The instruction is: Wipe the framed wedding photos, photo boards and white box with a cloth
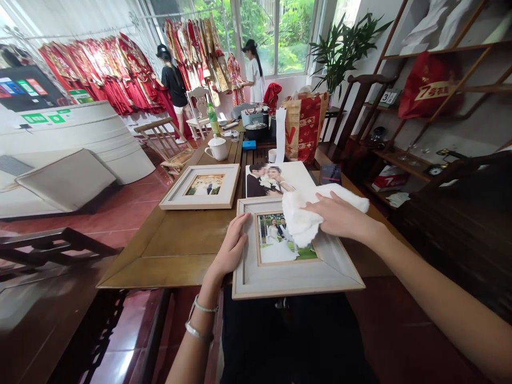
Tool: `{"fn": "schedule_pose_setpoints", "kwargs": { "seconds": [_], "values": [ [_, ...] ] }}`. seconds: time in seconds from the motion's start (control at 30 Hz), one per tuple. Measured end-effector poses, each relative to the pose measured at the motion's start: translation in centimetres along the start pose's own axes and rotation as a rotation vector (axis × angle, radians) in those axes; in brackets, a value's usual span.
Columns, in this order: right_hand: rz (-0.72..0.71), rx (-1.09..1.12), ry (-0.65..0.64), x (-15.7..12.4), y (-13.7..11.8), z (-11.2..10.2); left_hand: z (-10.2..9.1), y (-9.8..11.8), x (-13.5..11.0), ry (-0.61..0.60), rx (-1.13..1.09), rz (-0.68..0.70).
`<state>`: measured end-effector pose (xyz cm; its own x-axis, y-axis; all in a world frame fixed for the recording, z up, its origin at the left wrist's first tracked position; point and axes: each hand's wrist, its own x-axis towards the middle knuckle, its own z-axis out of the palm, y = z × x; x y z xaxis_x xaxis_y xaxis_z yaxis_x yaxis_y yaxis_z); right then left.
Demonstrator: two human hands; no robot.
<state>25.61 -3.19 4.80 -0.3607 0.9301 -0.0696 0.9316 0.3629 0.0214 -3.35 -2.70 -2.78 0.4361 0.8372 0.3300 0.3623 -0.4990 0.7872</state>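
Note:
A picture frame (248,277) with a pale grey-white border and a light wood edge lies at the near edge of the table, tilted a little. My left hand (232,245) grips its left side, fingers over the border. In my right hand (336,213) is a white cloth (302,213), pressed on the upper right of the frame and covering part of the wedding photo (276,245). Behind it lies a loose large photo print (276,178) of a couple, partly under the cloth. A second picture frame (200,184) rests flat to the left.
On the wooden table (176,234) stand a lidded white cup (216,148), a green bottle (213,118), a black pot (256,130) and a paper bag (306,125). Two people stand by racks of red garments (116,74). A wooden shelf (412,168) is at the right.

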Motion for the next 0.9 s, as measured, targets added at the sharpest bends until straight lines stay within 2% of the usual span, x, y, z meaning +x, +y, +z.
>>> {"fn": "schedule_pose_setpoints", "kwargs": {
  "seconds": [0.13,0.23,0.3,0.37,0.47,0.6,0.8,0.9],
  "values": [
    [-0.07,0.03,-0.062,-4.8,-2.6,-0.7,0.0,0.1,0.0,-0.002,0.006,-0.017],
    [-0.113,0.141,-0.137,-8.5,-4.6,-1.3,0.0,0.1,0.0,-0.003,0.004,-0.015],
    [-0.124,0.214,-0.167,-10.0,-5.2,-1.5,0.0,0.0,0.0,-0.005,0.004,-0.015],
    [-0.107,0.262,-0.184,-10.2,-5.2,-1.4,0.0,0.0,0.0,-0.006,0.006,-0.014],
    [-0.072,0.27,-0.164,-8.3,-4.4,-0.8,0.0,0.0,0.0,-0.004,0.003,-0.017],
    [-0.035,0.179,-0.041,-3.7,-3.0,0.4,0.0,0.2,0.0,-0.008,0.001,-0.01],
    [0.069,0.028,0.248,1.8,-1.4,1.0,-0.1,0.1,-0.1,-0.01,-0.001,0.005],
    [0.067,0.098,0.195,2.5,-1.4,1.0,-0.1,0.1,-0.1,-0.005,0.002,0.01]
  ]
}}
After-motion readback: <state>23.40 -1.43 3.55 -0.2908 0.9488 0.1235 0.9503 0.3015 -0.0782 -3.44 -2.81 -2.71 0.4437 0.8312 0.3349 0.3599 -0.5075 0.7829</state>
